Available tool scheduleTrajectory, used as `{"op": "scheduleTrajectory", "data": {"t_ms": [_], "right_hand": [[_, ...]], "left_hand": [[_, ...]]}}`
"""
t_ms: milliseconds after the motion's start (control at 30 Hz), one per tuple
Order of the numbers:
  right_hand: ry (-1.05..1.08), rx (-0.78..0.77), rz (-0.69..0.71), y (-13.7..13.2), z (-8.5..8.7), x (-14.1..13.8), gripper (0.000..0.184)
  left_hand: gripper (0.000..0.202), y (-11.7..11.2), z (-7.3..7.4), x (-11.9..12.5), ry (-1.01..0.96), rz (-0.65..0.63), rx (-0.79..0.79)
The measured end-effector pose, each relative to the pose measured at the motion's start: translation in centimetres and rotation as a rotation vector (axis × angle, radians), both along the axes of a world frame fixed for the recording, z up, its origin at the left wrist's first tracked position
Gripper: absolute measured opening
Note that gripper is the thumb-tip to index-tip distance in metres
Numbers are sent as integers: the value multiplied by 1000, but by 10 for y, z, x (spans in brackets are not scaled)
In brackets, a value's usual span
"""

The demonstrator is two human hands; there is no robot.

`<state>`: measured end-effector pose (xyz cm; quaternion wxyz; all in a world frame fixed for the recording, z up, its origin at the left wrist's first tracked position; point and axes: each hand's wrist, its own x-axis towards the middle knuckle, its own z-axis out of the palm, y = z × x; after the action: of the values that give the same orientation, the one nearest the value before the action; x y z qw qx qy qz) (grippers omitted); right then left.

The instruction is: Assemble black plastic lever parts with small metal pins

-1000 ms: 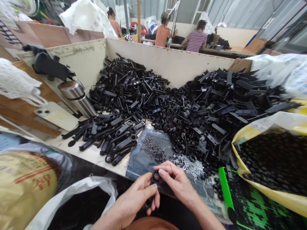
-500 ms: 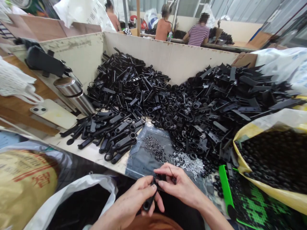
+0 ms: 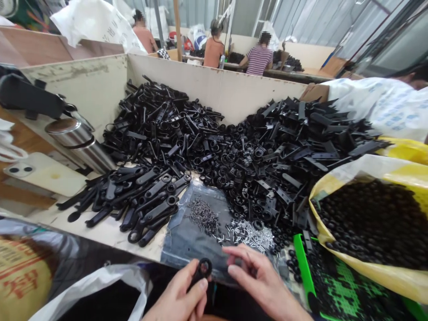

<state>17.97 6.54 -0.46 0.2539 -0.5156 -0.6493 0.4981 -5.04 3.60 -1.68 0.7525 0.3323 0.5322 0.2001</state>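
Note:
My left hand (image 3: 182, 296) grips a black plastic lever part (image 3: 201, 270) at the bottom centre, its ring end up between thumb and forefinger. My right hand (image 3: 257, 278) hovers just to the right of that ring, fingers curled loosely and apart from it; I cannot make out anything in them. Just beyond both hands lies a dark plastic sheet (image 3: 187, 236) with a small heap of dark screws (image 3: 202, 215) and a heap of silver pins (image 3: 249, 232).
A big pile of black plastic parts (image 3: 234, 142) fills the walled bench. Assembled levers (image 3: 140, 196) lie at the front left. A steel flask (image 3: 80, 142) and a phone (image 3: 40, 171) rest at left. A yellow bag of black rings (image 3: 374, 223) stands right. People work behind.
My hands dropped lower in view and drew apart. The right hand released the black part, which the left hand now holds up alone. The view shifted right.

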Motion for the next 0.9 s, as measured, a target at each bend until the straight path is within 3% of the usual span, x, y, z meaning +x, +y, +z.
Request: {"op": "scheduleTrajectory", "data": {"t_ms": [100, 167, 367, 533, 667, 800, 900], "right_hand": [[-156, 151, -103, 19, 3, 11, 21], [-250, 243, -84, 34, 4, 11, 20], [-568, 375, 194, 62, 2, -6, 18], [-747, 429, 347, 65, 6, -10, 15], [-751, 462, 348, 64, 6, -8, 12], [-640, 428, 225, 58, 4, -5, 12], [-508, 407, 140, 50, 4, -4, 12]], "left_hand": [[67, 9, 4, 1, 79, 19, 126], [63, 16, 6, 6, 92, 47, 188], [55, 25, 5, 21, 67, 250, 145], [39, 31, 9, 24, 187, 259, 177], [35, 34, 10, 25, 236, 231, 170], [32, 34, 5, 22, 294, 207, 168], [28, 37, 6, 16, 421, 163, 272]]}}
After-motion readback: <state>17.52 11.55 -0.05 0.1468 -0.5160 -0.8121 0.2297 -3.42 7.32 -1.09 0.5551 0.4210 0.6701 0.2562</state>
